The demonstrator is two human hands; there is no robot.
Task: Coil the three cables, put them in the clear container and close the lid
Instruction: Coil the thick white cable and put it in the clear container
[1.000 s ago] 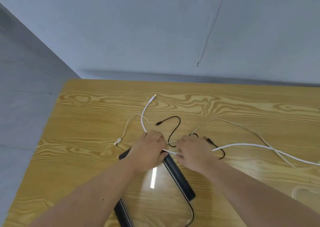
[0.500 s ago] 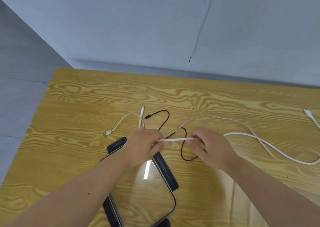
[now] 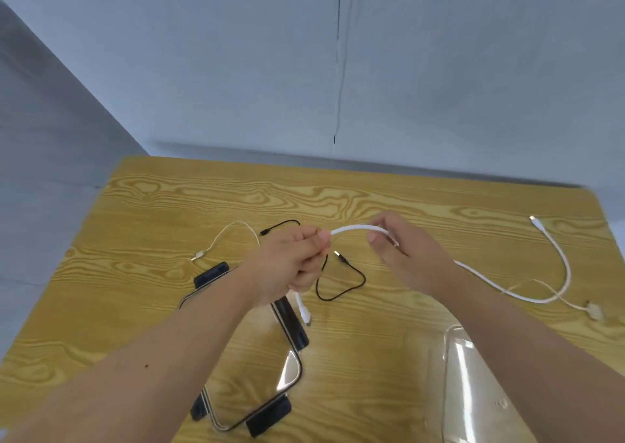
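Observation:
My left hand point(image 3: 291, 266) grips one end of the thick white cable point(image 3: 355, 228), whose plug hangs out below my fist. My right hand point(image 3: 402, 256) pinches the same cable a short way along, so it arches between both hands above the table. Its long tail runs right across the wood to a plug at the far right. A thin black cable point(image 3: 341, 283) lies looped under my hands. The thin white cable point(image 3: 233, 229) curves at the left. The clear lid with black clips point(image 3: 291, 327) lies flat below my left forearm. The clear container point(image 3: 473, 381) sits at the lower right.
The wooden table point(image 3: 169, 307) ends at a grey wall behind and drops off to a grey floor on the left. Another thin white strand with a flat plug point(image 3: 593, 312) lies at the right edge.
Both hands have lifted the thick white cable off the table. My right hand moved up and right, bending the cable into an arch. The cable's near plug now dangles below my left fist.

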